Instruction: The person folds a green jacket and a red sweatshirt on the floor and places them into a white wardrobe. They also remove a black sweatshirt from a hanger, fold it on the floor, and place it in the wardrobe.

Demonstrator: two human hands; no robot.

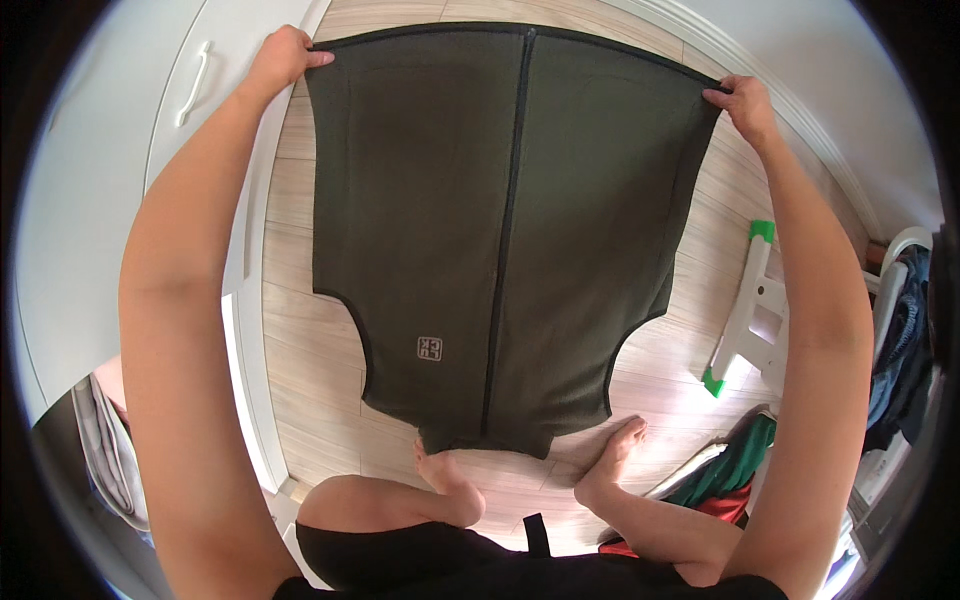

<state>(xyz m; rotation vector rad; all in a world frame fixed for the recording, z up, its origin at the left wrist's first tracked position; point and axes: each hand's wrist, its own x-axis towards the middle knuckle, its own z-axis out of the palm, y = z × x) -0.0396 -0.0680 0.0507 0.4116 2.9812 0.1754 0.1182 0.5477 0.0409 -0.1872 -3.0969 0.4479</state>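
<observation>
A dark olive sleeveless vest is spread wide before me, its hem at the far side and its neck end near my feet. A black zip runs down its middle, closed, and a small square patch with writing sits left of it. My left hand pinches the far left corner of the hem between thumb and fingers. At the far right corner, my right hand grips the hem in the same way. Both arms are stretched out. Whether the vest's middle touches the floor, I cannot tell.
Beneath lies a pale wood floor. White cabinet fronts with a handle stand on the left, a white wall and skirting at the upper right. A white frame with green feet, hanging dark clothes and green and red cloths are on the right.
</observation>
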